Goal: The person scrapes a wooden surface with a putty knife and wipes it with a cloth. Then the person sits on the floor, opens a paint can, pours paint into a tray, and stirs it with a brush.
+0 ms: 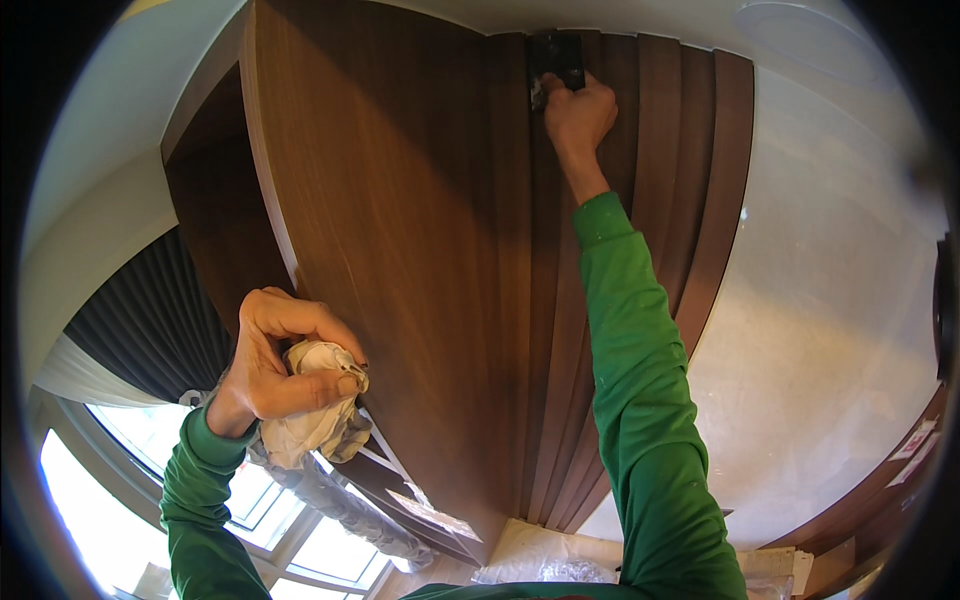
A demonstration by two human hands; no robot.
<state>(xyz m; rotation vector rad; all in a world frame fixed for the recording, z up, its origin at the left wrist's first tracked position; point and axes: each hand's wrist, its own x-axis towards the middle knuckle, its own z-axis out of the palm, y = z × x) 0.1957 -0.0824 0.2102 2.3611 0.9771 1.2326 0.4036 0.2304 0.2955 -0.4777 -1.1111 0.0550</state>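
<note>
Brown wood panelling [400,200] stands beside narrow upright slats [655,150]. Before it, the left hand [275,350] pinches a crumpled pale wad [312,425], cloth or paper; the right hand [581,118] grips a dark, flat object [565,60] at the slats' upper end. Steady, light pressure there would probably work best, with the wad held clear of the panelling.

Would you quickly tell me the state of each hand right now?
Left hand: closed, holding a crumpled beige wad.
Right hand: closed, holding a dark rectangular object.

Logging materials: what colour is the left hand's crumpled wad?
The wad is pale beige, clearest in head view.
</note>
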